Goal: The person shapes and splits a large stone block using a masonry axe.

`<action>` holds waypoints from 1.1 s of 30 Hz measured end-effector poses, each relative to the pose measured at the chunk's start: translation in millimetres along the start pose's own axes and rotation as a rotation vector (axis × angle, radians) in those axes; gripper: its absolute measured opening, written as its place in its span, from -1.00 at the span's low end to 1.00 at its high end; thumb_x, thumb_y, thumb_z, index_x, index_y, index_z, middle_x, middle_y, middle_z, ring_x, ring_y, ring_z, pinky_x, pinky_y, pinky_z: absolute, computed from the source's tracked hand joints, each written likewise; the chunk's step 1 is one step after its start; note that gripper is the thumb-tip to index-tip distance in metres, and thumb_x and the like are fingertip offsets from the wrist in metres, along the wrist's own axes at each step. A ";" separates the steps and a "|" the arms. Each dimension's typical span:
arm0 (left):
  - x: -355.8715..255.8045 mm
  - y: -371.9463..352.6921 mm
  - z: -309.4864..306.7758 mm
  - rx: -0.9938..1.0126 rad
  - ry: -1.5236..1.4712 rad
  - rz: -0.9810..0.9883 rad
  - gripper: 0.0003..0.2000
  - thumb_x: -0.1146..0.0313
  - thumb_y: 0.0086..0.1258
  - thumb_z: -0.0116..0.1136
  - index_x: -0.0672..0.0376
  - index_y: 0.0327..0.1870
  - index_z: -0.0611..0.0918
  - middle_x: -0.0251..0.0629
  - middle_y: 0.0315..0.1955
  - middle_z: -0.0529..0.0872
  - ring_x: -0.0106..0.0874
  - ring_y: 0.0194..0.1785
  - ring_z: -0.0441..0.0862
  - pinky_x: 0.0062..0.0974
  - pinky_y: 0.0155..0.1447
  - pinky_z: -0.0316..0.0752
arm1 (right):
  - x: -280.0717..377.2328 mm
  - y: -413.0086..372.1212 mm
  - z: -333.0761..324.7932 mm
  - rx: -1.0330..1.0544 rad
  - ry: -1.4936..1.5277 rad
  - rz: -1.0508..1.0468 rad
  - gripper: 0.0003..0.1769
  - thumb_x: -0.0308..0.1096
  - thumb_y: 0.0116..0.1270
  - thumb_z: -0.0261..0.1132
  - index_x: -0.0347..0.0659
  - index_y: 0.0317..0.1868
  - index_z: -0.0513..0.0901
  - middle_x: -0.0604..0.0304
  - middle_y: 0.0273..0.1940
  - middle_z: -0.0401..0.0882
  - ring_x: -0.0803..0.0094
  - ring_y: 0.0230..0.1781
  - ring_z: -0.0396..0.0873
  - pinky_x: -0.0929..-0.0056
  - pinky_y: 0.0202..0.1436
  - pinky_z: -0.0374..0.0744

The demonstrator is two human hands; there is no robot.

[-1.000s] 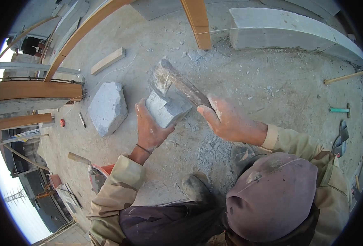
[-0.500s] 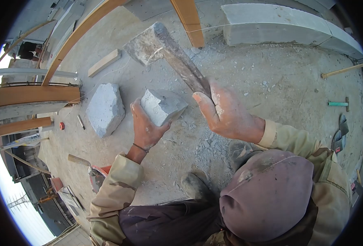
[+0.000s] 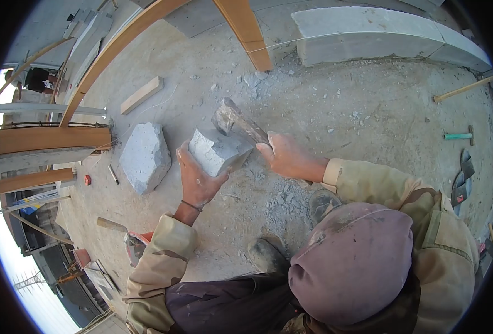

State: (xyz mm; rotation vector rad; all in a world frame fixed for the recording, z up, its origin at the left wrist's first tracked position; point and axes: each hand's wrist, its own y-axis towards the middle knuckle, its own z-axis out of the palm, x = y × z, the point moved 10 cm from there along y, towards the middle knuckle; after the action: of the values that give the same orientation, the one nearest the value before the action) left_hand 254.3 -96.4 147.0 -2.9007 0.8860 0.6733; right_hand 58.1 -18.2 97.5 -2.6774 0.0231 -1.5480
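My left hand [image 3: 198, 181] grips the near left side of a broken pale grey block [image 3: 218, 151], thumb and fingers spread around its edge. My right hand [image 3: 292, 158] is closed around the dusty handle of a hatchet-like tool [image 3: 246, 125]. The tool's head is at the block's upper far edge; whether it touches the block I cannot tell. Left of the held block, a larger rough chunk [image 3: 145, 158] lies on the floor. Crumbs and dust [image 3: 285, 209] are scattered below my right hand.
A short wooden piece [image 3: 141, 95] lies beyond the chunk. Wooden posts [image 3: 243, 33] stand ahead and at left. A low block wall [image 3: 369, 34] runs along the far right. A green-handled hammer [image 3: 459, 136] and sandals [image 3: 461, 181] are at right, a trowel [image 3: 113, 225] at lower left.
My right hand has brought the tool down from its raised position to the top of the block. My left hand keeps its hold on the block in nearly the same place.
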 end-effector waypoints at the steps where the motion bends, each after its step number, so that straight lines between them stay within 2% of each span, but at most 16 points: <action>1: -2.1 12.6 -1.2 -0.016 0.000 0.019 0.05 0.24 -0.05 0.71 0.38 0.44 0.22 0.11 0.19 0.40 0.05 0.31 0.44 -0.07 0.43 0.37 | 8.8 8.8 -18.5 -0.117 -0.059 -0.060 -0.58 -0.21 0.63 0.22 -0.54 -0.10 0.55 -0.37 -0.42 0.62 -0.32 -0.42 0.66 -0.03 -0.38 0.52; 2: -3.6 13.7 -0.7 -0.025 -0.010 0.027 0.05 0.24 -0.05 0.70 0.38 0.43 0.22 0.11 0.19 0.40 0.05 0.30 0.44 -0.07 0.43 0.37 | 16.7 9.6 -28.2 -0.205 -0.106 -0.106 -0.59 -0.20 0.63 0.22 -0.54 -0.09 0.55 -0.36 -0.39 0.64 -0.32 -0.39 0.67 -0.03 -0.36 0.52; 3: -3.0 -1.9 0.4 0.007 -0.014 0.016 0.05 0.24 -0.05 0.70 0.38 0.43 0.22 0.11 0.18 0.40 0.05 0.29 0.45 -0.06 0.42 0.38 | 17.9 -3.6 -21.3 -0.179 -0.077 -0.074 -0.59 -0.20 0.63 0.22 -0.54 -0.09 0.55 -0.36 -0.39 0.64 -0.32 -0.39 0.67 -0.03 -0.36 0.52; 5: -1.3 0.6 1.9 0.023 -0.016 0.007 0.05 0.24 -0.05 0.70 0.38 0.43 0.22 0.11 0.18 0.40 0.05 0.29 0.44 -0.07 0.42 0.38 | 49.6 0.1 -53.6 -0.101 0.131 0.016 -0.57 -0.20 0.62 0.22 -0.54 -0.17 0.56 -0.41 -0.39 0.65 -0.39 -0.33 0.69 -0.13 -0.20 0.62; 8: 1.6 -2.3 3.3 0.013 -0.015 0.006 0.05 0.24 -0.05 0.70 0.37 0.43 0.23 0.11 0.19 0.40 0.05 0.29 0.44 -0.06 0.42 0.38 | 41.8 -4.9 -46.5 -0.190 0.124 -0.013 -0.59 -0.21 0.62 0.22 -0.52 -0.17 0.57 -0.41 -0.38 0.65 -0.41 -0.32 0.68 -0.13 -0.20 0.62; 11: 0.9 -6.5 0.9 0.007 0.003 0.030 0.06 0.23 -0.06 0.70 0.36 0.44 0.22 0.10 0.19 0.39 0.06 0.29 0.44 -0.06 0.42 0.37 | -36.2 1.9 7.8 -0.219 -0.004 0.025 -0.57 -0.18 0.63 0.21 -0.54 -0.08 0.56 -0.37 -0.41 0.63 -0.37 -0.37 0.66 -0.09 -0.28 0.56; 12: 3.2 0.9 3.0 0.005 0.007 0.028 0.06 0.23 -0.07 0.70 0.36 0.45 0.22 0.10 0.19 0.39 0.06 0.30 0.44 -0.05 0.42 0.37 | -27.6 13.9 -11.5 -0.234 -0.016 0.010 -0.57 -0.18 0.63 0.21 -0.54 -0.08 0.56 -0.37 -0.41 0.63 -0.37 -0.37 0.66 -0.09 -0.28 0.56; 14: 2.7 -6.9 4.5 0.035 -0.004 0.006 0.07 0.22 -0.07 0.70 0.36 0.45 0.22 0.10 0.19 0.39 0.05 0.31 0.43 -0.05 0.43 0.37 | 6.4 9.3 -23.1 -0.078 0.025 0.045 -0.57 -0.19 0.64 0.20 -0.54 -0.07 0.56 -0.37 -0.40 0.64 -0.38 -0.36 0.66 -0.12 -0.23 0.58; 17: 1.0 0.6 3.2 0.044 -0.014 0.014 0.09 0.21 -0.06 0.69 0.40 0.46 0.19 0.14 0.20 0.36 0.07 0.32 0.41 -0.03 0.43 0.36 | 36.2 -3.7 -42.5 -0.155 0.130 0.000 -0.53 -0.14 0.64 0.19 -0.54 -0.11 0.59 -0.36 -0.40 0.65 -0.41 -0.34 0.65 -0.17 -0.17 0.58; 18: 0.4 -0.1 5.3 0.075 -0.011 0.008 0.10 0.20 -0.05 0.69 0.44 0.45 0.16 0.19 0.21 0.34 0.10 0.32 0.39 -0.03 0.42 0.36 | 25.4 -4.9 -30.7 -0.152 0.129 -0.001 -0.53 -0.14 0.64 0.19 -0.54 -0.11 0.59 -0.36 -0.40 0.65 -0.41 -0.34 0.65 -0.17 -0.17 0.58; 20: 4.7 -0.4 3.7 0.048 -0.009 0.004 0.09 0.20 -0.05 0.69 0.39 0.46 0.18 0.14 0.21 0.36 0.07 0.32 0.41 -0.04 0.43 0.36 | -21.1 -3.1 16.1 0.008 -0.031 0.097 -0.56 -0.16 0.62 0.22 -0.51 -0.14 0.58 -0.35 -0.41 0.64 -0.39 -0.36 0.64 -0.17 -0.22 0.55; 21: 5.7 0.3 3.4 0.032 -0.006 -0.001 0.08 0.21 -0.05 0.70 0.34 0.47 0.20 0.08 0.20 0.38 0.03 0.33 0.42 -0.06 0.45 0.35 | -25.3 -4.1 15.4 -0.003 -0.032 0.100 -0.56 -0.16 0.62 0.22 -0.51 -0.14 0.58 -0.35 -0.41 0.64 -0.39 -0.36 0.64 -0.17 -0.22 0.55; 23: 2.5 12.2 2.9 0.009 -0.004 0.032 0.08 0.20 -0.05 0.70 0.35 0.48 0.20 0.09 0.20 0.39 0.04 0.33 0.42 -0.06 0.45 0.35 | -17.6 3.3 -7.2 -0.176 -0.026 0.021 -0.55 -0.15 0.62 0.22 -0.52 -0.13 0.57 -0.35 -0.40 0.64 -0.37 -0.36 0.64 -0.18 -0.23 0.53; 26: 1.1 1.0 5.3 0.039 -0.003 0.031 0.09 0.20 -0.04 0.70 0.36 0.48 0.20 0.10 0.21 0.39 0.04 0.33 0.43 -0.06 0.45 0.36 | 9.3 -15.1 -17.8 -0.104 0.094 0.049 -0.53 -0.13 0.61 0.23 -0.52 -0.15 0.58 -0.37 -0.34 0.65 -0.36 -0.32 0.65 -0.17 -0.23 0.53; 31: 2.6 0.6 1.4 0.010 0.040 0.040 0.09 0.19 -0.04 0.70 0.39 0.47 0.19 0.10 0.21 0.39 0.04 0.33 0.43 -0.06 0.45 0.36 | -21.0 -3.2 2.8 -0.114 0.023 0.102 -0.58 -0.19 0.61 0.24 -0.53 -0.11 0.55 -0.41 -0.41 0.65 -0.42 -0.32 0.68 -0.16 -0.17 0.62; 33: 4.1 2.2 5.7 0.071 -0.011 0.029 0.10 0.15 -0.03 0.69 0.43 0.46 0.18 0.17 0.22 0.36 0.08 0.31 0.41 -0.05 0.45 0.34 | -30.3 2.1 -0.2 -0.120 0.026 0.145 -0.59 -0.19 0.61 0.24 -0.52 -0.11 0.54 -0.41 -0.43 0.64 -0.43 -0.32 0.68 -0.16 -0.17 0.62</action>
State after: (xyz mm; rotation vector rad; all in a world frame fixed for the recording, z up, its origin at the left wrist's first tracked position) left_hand 253.9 -99.6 140.4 -2.8243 0.9330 0.6456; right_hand 42.8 -19.2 71.3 -2.6743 0.3140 -1.5846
